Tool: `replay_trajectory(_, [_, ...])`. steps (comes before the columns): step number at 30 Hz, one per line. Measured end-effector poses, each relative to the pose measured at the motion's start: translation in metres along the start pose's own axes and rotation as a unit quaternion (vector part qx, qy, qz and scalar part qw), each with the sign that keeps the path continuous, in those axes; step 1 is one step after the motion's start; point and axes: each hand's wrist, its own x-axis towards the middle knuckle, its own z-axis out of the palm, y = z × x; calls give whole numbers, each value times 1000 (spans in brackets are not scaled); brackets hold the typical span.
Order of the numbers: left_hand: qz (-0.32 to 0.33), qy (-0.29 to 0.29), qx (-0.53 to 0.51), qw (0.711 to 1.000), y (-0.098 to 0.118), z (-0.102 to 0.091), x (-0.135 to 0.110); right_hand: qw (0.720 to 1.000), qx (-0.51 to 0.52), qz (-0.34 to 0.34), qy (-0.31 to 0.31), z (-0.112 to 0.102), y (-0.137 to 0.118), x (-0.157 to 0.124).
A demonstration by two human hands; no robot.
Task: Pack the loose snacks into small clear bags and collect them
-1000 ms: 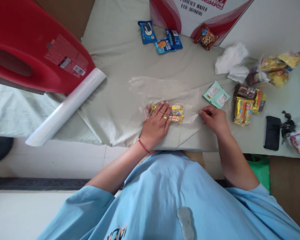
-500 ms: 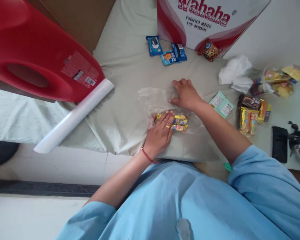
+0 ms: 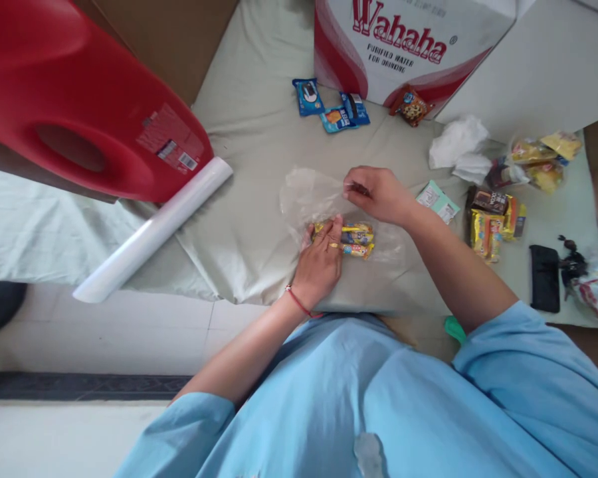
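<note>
Holding the short yellow packets (image 3: pixel 359 238) down with the left hand (image 3: pixel 319 269), back from the middle of the near edge of the cloth-covered table (image 3: pixel 252 232) — probably to stop them and the clear film (image 3: pixel 303 189) around them from sliding. Not clasping there: lying flat, with fingers stretched over the left part of the row. With the right hand (image 3: pixel 381 196), arched just beyond the packets, apparently pinching the film between thumb and bent fingertips, perhaps to raise it off the cloth. Cannot tell the exact amount caught in that pinch.

Near the far side, in a loose cluster by the foot of the water carton (image 3: pixel 403 40), blue packets (image 3: pixel 308 97); against the same carton, a brown packet (image 3: pixel 411 106), seemingly propped by it.

For moving, most room leftward, across plain cloth as far as the film roll (image 3: pixel 154 229), and also toward the far side, short of the blue packets. Tighter on the right — just beside the forearm, a green packet (image 3: pixel 438 200); toward the near right corner, a black phone (image 3: pixel 545 279). Along the near edge, only a strip of cloth before the blue shirt (image 3: pixel 359 372).
</note>
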Motion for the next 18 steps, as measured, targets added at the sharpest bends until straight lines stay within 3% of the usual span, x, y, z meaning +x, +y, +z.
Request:
replay_trajectory(3, [-6, 23, -11, 1000, -1, 4, 0, 999, -19, -40, 21, 6, -25, -33])
replay_trajectory(8, [-20, 75, -58, 995, -4, 3, -1, 997, -49, -57, -12, 49, -37, -82])
replay_trajectory(11, [-72, 104, -120, 985, -8, -2, -2, 998, -58, -25, -3, 71, -36, -93])
replay_trajectory(15, [-147, 164, -212, 952, -19, -11, 0, 998, -65, -5, 4, 83, -39, -96])
replay_trajectory(18, [-175, 245, -178, 937, -25, -19, 3, 998, -61, -20, -2, 87, -40, -98])
